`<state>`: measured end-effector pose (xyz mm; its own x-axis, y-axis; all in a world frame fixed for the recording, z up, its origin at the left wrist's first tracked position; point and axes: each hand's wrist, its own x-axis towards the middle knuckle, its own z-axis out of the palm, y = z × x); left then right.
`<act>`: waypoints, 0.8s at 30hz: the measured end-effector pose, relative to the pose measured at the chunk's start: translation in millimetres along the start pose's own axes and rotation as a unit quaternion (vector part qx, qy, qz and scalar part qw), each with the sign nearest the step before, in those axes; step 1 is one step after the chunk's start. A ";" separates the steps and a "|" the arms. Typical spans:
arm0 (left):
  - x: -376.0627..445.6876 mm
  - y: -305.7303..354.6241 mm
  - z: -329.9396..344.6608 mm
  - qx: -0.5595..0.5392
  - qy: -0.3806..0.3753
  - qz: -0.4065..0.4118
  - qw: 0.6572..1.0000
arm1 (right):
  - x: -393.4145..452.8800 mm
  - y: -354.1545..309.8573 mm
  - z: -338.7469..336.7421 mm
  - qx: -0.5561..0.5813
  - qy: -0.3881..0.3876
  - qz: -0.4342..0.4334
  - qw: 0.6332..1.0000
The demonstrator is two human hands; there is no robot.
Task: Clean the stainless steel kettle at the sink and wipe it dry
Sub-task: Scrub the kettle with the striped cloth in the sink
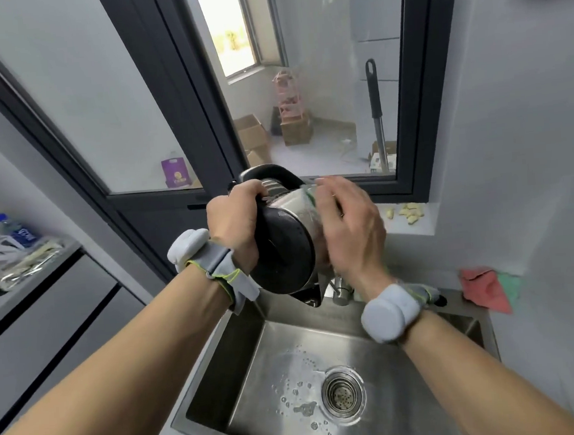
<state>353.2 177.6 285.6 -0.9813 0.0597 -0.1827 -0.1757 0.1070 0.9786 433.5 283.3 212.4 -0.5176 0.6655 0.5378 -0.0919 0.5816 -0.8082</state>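
while tipped on its side above the sink (410, 362), kettle (286, 248): rigid, likely wet and slippery steel; best held by handle. left hand (234, 221) curled round handle; right hand (351, 226) blurred on body, grip cannot be told

- The sink (431, 408) basin lies open below the hands, holding only droplets.
- The tap (339, 290) stands just under the raised kettle (287, 238).
- The window frame (410, 187) is close behind.
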 end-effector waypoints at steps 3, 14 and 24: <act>-2.5 2.1 1.5 -0.028 0.006 -0.023 0.999 | -7.0 12.6 -8.0 0.031 0.015 -0.137 0.990; -14.4 11.2 0.9 -0.074 -0.054 -0.070 0.993 | 0.0 29.3 -18.2 0.136 0.119 0.052 0.982; -25.8 13.8 11.3 0.089 0.008 0.082 0.993 | 8.9 29.0 -16.9 0.074 0.013 0.113 0.991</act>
<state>377.0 188.8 302.8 -0.9970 0.0753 -0.0192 0.0020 0.2716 0.9624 440.5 314.0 197.9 -0.5180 0.7835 0.3433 -0.1011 0.3424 -0.9341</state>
